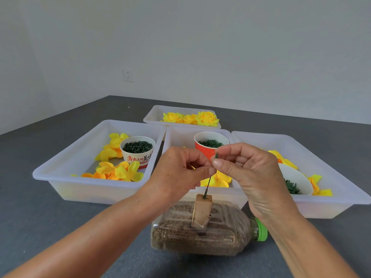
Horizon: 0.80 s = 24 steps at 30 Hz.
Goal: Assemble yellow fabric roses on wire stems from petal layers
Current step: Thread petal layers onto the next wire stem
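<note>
Bottle (208, 233) nearest | wire stem (208, 182) upright below both grips | left hand (176, 173), right hand (247, 167) pinching its top

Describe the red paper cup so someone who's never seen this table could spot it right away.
Find the middle white tray, directly behind the two hands. The red paper cup stands at its back, filled with small dark green rings. The cup in the left tray holds green bits too, but is white with red lettering.
</note>
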Each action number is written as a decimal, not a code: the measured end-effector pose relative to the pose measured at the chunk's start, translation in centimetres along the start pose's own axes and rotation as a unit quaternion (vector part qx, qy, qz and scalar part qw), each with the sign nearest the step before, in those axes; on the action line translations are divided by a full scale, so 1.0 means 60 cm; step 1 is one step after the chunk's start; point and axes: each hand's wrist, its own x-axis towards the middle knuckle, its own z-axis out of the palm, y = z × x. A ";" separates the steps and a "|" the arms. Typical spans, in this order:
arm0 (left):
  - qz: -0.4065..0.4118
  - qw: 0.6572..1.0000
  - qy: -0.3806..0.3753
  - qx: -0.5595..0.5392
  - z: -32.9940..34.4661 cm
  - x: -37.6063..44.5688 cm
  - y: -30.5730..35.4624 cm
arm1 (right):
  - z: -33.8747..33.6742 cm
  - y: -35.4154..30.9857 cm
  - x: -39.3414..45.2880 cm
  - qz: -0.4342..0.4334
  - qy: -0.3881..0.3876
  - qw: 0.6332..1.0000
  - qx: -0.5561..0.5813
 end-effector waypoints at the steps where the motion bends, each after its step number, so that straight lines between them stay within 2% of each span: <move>1: 0.000 1.000 0.000 0.000 0.000 0.000 0.000 | -0.001 0.002 -0.001 0.004 -0.001 1.000 -0.005; 13: -0.037 0.999 0.022 0.029 -0.014 -0.013 -0.013 | -0.003 0.030 -0.017 0.040 -0.027 0.998 -0.041; 24: -0.005 1.000 -0.003 -0.016 -0.007 -0.024 -0.027 | -0.007 0.043 -0.032 0.052 -0.062 0.993 -0.081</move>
